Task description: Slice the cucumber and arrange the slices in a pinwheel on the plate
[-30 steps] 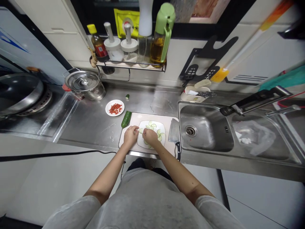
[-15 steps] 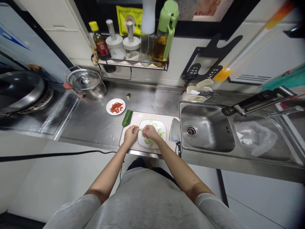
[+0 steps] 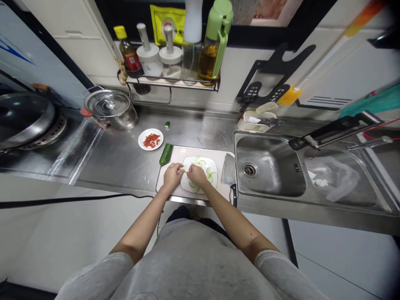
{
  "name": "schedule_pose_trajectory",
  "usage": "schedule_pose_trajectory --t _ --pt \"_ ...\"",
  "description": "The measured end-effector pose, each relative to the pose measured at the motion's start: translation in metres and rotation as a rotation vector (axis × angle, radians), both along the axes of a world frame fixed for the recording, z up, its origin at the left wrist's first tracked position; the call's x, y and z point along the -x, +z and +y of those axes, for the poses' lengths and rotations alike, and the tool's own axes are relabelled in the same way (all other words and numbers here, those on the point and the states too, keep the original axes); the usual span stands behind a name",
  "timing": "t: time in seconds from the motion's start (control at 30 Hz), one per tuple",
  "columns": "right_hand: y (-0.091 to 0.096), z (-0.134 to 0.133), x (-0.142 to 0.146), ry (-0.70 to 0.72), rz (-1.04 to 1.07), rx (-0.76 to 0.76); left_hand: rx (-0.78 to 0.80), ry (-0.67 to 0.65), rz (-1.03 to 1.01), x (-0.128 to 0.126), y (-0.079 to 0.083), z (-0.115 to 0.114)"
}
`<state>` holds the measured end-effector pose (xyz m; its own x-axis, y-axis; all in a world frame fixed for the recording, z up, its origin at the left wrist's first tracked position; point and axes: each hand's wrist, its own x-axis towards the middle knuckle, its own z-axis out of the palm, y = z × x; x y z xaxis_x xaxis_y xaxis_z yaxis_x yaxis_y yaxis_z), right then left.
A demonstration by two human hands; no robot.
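Both hands are over a white square plate [image 3: 203,188] that rests on a pale cutting board [image 3: 223,192]. Thin cucumber slices [image 3: 210,174] lie in curved groups around the plate. At its left edge, my left hand [image 3: 173,176] pinches with thumb and fingertips near a cucumber slice [image 3: 185,168]. My right hand [image 3: 196,174] is curled just to the right, its fingertips at the slices and partly hidden. A cleaver [image 3: 229,170] lies along the board's right side. The cut cucumber [image 3: 166,154] sits at the board's upper left corner.
Behind the board are a small dish of chopped red pieces [image 3: 151,140] and a cucumber end [image 3: 167,124]. A lidded steel pot [image 3: 112,109] stands at left, beside a wok [image 3: 25,116]. A double sink [image 3: 271,166] is on the right; a seasoning rack [image 3: 175,83] hangs above.
The slice held out between my hands has come down to the plate's left edge. My right hand has turned its knuckles up; my left hand stays near the same place.
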<state>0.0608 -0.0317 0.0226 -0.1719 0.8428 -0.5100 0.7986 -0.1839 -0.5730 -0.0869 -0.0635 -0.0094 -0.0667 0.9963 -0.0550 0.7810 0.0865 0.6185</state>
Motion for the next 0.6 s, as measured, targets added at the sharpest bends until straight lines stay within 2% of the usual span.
schedule_pose_trajectory --t 0.1,0.23,0.6 --pt "0.0005 -0.0039 -0.0038 0.099 -0.134 -0.071 -0.021 -0.021 -0.007 0.0012 -0.0002 -0.0020" --pt "-0.0005 -0.0077 -0.0076 0.175 -0.176 -0.125 -0.038 -0.059 -0.011 0.0024 -0.0003 -0.0030" --pt "-0.0010 -0.0044 0.0011 0.158 -0.235 -0.127 -0.032 -0.100 0.039 0.0012 -0.0019 0.0000"
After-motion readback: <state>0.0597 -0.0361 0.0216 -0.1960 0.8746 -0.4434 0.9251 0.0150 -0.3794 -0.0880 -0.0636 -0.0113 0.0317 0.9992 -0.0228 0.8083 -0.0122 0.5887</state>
